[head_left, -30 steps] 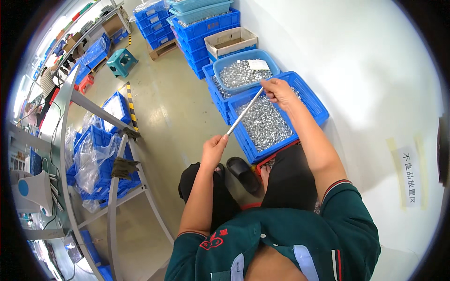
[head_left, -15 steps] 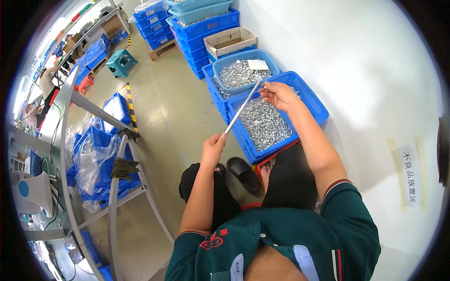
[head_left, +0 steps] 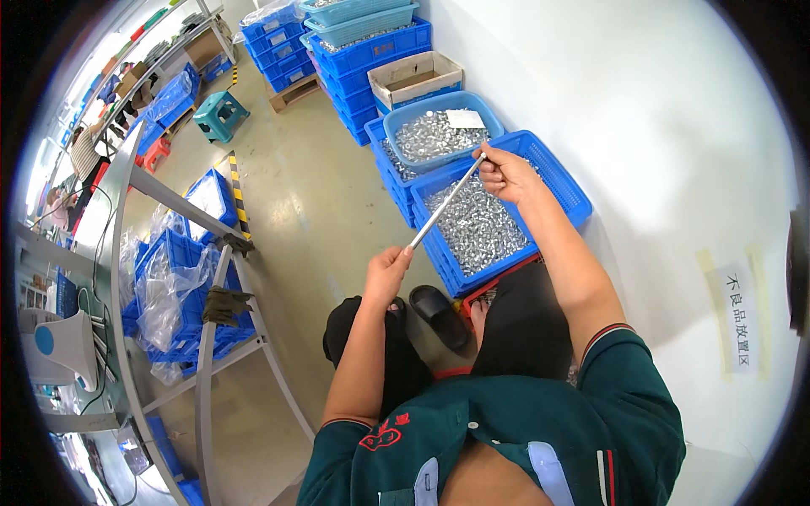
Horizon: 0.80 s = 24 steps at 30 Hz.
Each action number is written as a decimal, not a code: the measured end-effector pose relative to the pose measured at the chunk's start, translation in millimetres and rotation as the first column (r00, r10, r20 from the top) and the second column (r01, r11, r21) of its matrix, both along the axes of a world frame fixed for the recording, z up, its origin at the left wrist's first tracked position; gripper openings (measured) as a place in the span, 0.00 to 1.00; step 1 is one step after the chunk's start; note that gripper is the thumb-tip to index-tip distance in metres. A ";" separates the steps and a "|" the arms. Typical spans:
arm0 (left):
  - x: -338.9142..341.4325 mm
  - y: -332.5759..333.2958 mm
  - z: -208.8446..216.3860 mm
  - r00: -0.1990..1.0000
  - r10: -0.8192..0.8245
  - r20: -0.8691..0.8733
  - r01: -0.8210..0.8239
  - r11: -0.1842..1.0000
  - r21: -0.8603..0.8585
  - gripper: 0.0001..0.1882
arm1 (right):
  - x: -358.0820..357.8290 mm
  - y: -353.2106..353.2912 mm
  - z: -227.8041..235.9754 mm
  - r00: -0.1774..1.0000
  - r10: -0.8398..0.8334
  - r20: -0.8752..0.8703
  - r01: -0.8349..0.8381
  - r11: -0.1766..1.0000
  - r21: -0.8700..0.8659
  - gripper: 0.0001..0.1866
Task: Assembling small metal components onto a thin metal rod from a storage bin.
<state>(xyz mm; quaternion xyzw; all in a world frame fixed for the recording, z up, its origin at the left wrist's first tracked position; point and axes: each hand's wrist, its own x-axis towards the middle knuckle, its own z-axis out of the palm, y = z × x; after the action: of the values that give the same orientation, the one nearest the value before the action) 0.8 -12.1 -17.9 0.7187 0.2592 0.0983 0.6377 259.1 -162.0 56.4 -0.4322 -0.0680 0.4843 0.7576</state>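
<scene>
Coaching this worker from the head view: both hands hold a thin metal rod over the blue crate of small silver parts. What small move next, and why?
Probably lower the right hand end of the rod toward the blue crate; the left hand holds the other end clear of it.

Thin silver metal rod [head_left: 445, 202], straight, slanting, held at both ends above blue crate of metal parts [head_left: 498, 221]

Bright, even indoor light, sharp centre, fisheye bending and dark rim.
</scene>
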 end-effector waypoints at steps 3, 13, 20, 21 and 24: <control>-1.3 -1.5 -0.4 1.000 -0.006 -0.002 0.006 1.000 -0.002 0.19 | 2.5 -1.5 0.5 0.999 0.041 -0.036 -0.041 0.999 -0.018 0.12; 11.0 0.8 4.4 0.997 0.071 -0.026 -0.073 0.993 -0.098 0.21 | -36.7 26.6 3.7 0.880 0.259 0.399 -0.177 0.957 -0.230 0.13; 11.6 -2.6 8.2 0.984 0.172 -0.037 -0.175 0.977 -0.124 0.20 | -13.4 25.4 -44.6 0.550 0.616 0.564 -0.097 0.718 -0.689 0.20; 14.3 -4.8 9.7 0.983 0.178 -0.032 -0.181 0.974 -0.137 0.20 | 5.0 20.6 -70.8 0.458 0.622 0.635 0.064 0.690 -0.721 0.21; 21.1 -6.3 11.5 0.982 0.189 -0.026 -0.191 0.970 -0.153 0.19 | 27.1 2.3 -128.7 -0.071 0.763 0.643 0.447 0.601 -0.663 0.18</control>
<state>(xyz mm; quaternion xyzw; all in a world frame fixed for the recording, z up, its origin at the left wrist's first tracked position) 21.9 -18.4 -6.4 0.6395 0.3370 0.1346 0.6778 286.2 -159.7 -72.3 -0.8880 -0.4391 0.0899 0.1029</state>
